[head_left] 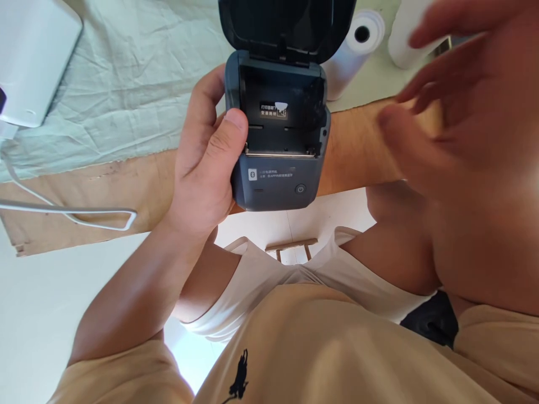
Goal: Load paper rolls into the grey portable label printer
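Observation:
My left hand (206, 157) grips a dark blue-grey portable label printer (275, 182) by its left side, thumb over the edge. The printer's black lid (286, 25) is swung up, so its inner bay shows a small label with Chinese print. A Bluetooth mark and a power button are on its front face. No roll is visible in the bay. Off to the right, my right hand (446, 106) is raised, blurred by motion, with fingers apart and nothing seen in them. It does not touch the printer.
Behind the printer a white roll (357, 47) with a dark core hole stands on the pale green cloth (138, 73). Another white object (410, 33) is partly behind my right hand. A white device (37, 50) and white cable (96, 216) lie left, near the wooden table edge (155, 174).

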{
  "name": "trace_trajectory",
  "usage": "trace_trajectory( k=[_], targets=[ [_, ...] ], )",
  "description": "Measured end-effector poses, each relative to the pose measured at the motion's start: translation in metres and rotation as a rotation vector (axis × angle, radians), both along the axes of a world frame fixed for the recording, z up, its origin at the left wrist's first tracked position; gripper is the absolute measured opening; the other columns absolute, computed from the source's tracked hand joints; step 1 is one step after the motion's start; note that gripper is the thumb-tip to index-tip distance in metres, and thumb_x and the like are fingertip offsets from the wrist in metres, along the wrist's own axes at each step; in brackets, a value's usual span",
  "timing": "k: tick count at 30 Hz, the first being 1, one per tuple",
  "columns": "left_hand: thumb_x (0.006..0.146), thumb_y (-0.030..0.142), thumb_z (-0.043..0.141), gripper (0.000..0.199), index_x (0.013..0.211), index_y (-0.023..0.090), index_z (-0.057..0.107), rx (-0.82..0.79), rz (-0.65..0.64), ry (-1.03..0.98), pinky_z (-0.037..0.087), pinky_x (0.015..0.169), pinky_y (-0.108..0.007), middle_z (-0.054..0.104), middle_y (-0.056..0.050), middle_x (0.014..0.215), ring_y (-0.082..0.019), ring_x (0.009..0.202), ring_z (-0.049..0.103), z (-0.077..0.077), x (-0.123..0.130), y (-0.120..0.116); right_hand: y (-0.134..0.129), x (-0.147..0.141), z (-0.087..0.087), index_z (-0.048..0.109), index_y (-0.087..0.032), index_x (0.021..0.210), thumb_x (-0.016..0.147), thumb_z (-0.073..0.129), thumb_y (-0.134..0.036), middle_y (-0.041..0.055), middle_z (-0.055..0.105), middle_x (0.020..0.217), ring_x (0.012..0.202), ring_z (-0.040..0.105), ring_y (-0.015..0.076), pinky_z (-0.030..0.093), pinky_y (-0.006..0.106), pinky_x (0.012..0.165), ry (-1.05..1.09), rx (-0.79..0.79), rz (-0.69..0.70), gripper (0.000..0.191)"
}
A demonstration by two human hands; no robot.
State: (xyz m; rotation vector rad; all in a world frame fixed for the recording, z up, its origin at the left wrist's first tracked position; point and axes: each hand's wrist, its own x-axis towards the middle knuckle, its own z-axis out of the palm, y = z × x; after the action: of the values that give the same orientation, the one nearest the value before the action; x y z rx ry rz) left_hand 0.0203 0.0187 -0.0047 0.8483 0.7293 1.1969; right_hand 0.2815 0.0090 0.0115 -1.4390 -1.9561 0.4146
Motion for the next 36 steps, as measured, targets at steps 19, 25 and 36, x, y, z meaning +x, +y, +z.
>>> trace_trajectory(
  k=[19, 25, 36],
  targets=[
    [0.100, 0.040, 0.069, 0.042, 0.134, 0.019, 0.057, 0.091, -0.107, 0.148, 0.066, 0.076, -0.031, 0.075, -0.002, 0.127, -0.026, 0.105, 0.079, -0.007, -0.008, 0.000, 0.014, -0.007, -0.028, 0.061, -0.023, 0.117, 0.092, 0.067, -0.035, 0.0045, 0.061, 0.107, 0.102, 0.060, 0.0198, 0.052, 0.040, 0.083, -0.248, 0.208, 0.135, 0.029],
    [0.107, 0.009, 0.046, 0.031, 0.136, 0.017, 0.054, 0.063, -0.136, 0.139, 0.064, 0.098, -0.031, 0.071, -0.001, 0.132, -0.030, 0.149, 0.055, 0.000, -0.012, -0.003, 0.003, -0.016, -0.023, 0.053, -0.028, 0.132, 0.081, 0.062, -0.014, -0.0009, 0.065, 0.114, 0.095, 0.063, 0.0154, 0.055, 0.038, 0.084, -0.121, 0.087, 0.083, 0.053],
    [0.085, 0.041, 0.086, 0.058, 0.130, 0.018, 0.058, 0.020, -0.114, 0.084, 0.053, 0.121, -0.035, 0.074, 0.000, 0.128, -0.029, 0.150, 0.054, 0.001, -0.009, -0.003, 0.007, -0.015, -0.028, 0.047, -0.028, 0.141, 0.081, 0.057, -0.010, 0.0030, 0.068, 0.118, 0.099, 0.066, 0.0182, 0.059, 0.037, 0.085, -0.104, 0.103, 0.166, 0.063]
  ],
)
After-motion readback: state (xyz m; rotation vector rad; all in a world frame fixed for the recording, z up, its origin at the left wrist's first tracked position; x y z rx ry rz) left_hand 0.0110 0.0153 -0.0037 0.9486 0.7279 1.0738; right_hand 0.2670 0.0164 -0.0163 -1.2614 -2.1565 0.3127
